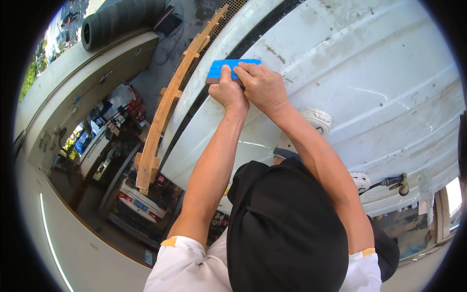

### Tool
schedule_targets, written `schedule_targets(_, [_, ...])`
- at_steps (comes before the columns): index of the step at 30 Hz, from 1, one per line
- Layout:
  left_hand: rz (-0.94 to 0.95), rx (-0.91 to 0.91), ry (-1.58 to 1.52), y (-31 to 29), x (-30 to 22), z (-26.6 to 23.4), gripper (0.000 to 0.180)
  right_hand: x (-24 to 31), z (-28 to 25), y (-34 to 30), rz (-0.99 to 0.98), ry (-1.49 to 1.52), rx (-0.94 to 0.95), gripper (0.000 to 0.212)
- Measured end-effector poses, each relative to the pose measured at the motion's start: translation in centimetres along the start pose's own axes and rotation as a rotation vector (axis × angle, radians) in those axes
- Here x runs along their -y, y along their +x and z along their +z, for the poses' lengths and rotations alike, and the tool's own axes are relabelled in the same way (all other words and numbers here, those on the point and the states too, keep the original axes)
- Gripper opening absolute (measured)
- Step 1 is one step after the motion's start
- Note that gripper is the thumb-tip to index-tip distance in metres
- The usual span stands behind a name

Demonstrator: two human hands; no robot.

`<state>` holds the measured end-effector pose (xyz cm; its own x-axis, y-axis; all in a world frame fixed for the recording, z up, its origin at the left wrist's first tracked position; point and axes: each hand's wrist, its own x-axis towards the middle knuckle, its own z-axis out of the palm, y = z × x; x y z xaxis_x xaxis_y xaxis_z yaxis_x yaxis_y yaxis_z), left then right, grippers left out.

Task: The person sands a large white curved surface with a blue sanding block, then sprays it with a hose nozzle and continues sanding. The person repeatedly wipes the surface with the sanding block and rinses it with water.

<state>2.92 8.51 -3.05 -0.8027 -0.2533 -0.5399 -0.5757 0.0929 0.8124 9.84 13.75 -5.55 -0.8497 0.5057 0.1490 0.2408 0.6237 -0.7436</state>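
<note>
Both of my hands grip a blue squeegee (228,63) with a dark brown edge strip. My left hand (229,95) is closed on its near side, the thumb lying up over the blue face and the other fingers mostly hidden. From the right, my right hand (266,87) has its fingertips pressed on the squeegee's right part, touching the left hand. The squeegee sits over a black strip (243,44) that runs along the edge of a white ribbed metal panel (350,68). Whether it touches the surface, I cannot tell. Dirt marks spot the panel.
My white shoes (317,120) stand on the panel. A nozzle (403,185) on a black hose lies at right. Along the left runs a wooden rail (163,114), beyond which the floor lies far below, with a white car (141,202). Stacked tyres (116,22) lie at upper left.
</note>
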Motion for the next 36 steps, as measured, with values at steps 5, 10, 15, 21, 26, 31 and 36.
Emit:
schedule_targets(5, [0.0,0.029,0.075,-0.8,1.7,-2.2,0.019,0.2,-1.0,-2.8,0.064,0.001,0.023,0.03])
schedule_targets(10, [0.062,0.09,0.084,-1.0,2.0,-2.1,0.019,0.5,-0.8,-3.8,0.133,0.005,-0.011,0.033])
schedule_targets(15, [0.113,0.307,0.172,1.8,-1.4,5.8,0.031,-2.0,-2.1,2.5,0.229,-0.123,-0.162,0.032])
schedule_targets(21, [0.128,0.307,0.145,-1.9,1.8,6.0,0.026,-4.0,-5.6,0.1,0.154,-0.196,-0.119,0.039])
schedule_targets(26, [0.3,0.288,0.211,0.9,-2.2,2.9,0.028,-0.5,-2.2,1.5,0.096,-0.086,-0.099,0.038])
schedule_targets(31, [0.244,0.343,0.419,1.6,-3.0,0.0,0.028,0.6,-1.1,0.0,0.044,-0.095,-0.058,0.038])
schedule_targets(36, [0.151,0.41,0.37,1.3,-1.1,-0.4,0.027,-0.2,-1.9,-1.8,0.05,-0.12,-0.01,0.036])
